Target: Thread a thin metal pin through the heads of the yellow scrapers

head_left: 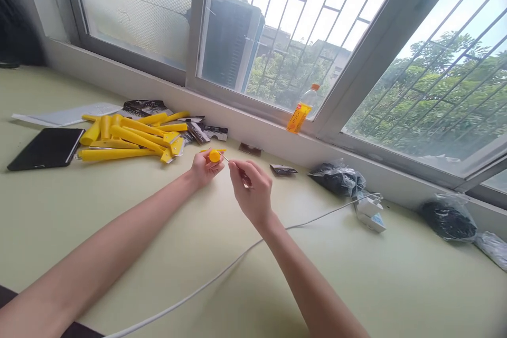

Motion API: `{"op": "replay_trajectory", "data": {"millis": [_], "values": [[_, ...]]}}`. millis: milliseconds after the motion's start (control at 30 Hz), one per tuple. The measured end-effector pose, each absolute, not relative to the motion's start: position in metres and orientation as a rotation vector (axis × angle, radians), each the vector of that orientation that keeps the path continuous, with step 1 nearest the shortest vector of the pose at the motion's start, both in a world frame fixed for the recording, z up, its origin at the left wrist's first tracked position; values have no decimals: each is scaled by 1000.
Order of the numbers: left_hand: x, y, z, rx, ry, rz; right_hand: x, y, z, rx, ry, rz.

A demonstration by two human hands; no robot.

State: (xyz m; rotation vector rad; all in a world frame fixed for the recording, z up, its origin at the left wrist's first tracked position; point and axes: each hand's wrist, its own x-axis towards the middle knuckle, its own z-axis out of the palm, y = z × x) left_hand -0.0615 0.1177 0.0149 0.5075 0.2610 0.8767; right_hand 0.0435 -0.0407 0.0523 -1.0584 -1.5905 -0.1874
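Note:
My left hand (206, 168) is closed around a yellow plastic tool (214, 156), its round end facing me and a thin yellow edge showing beside it. My right hand (253, 185) pinches a thin metal rod (224, 157), whose far tip reaches the yellow tool; whether it touches or enters it I cannot tell. Left of my hands lies a pile of similar yellow tools (134, 134) with long round handles and flat heads with holes. Dark printed packets (198, 132) lie behind and beside the pile.
A black tablet-like slab (45, 149) lies at the left. A white cable (233, 263) crosses the table under my right forearm to a white charger (370, 206). Bagged black items (336, 179) sit along the wall. An orange-capped bottle (303, 111) stands on the windowsill.

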Motion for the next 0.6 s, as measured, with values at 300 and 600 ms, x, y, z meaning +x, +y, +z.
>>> {"op": "replay_trajectory", "data": {"millis": [300, 600], "values": [[-56, 111, 16, 634, 388, 844, 40, -39, 42, -1248, -1683, -201], [-47, 106, 8, 894, 359, 880, 57, -26, 9, -1455, -1333, 232]]}}
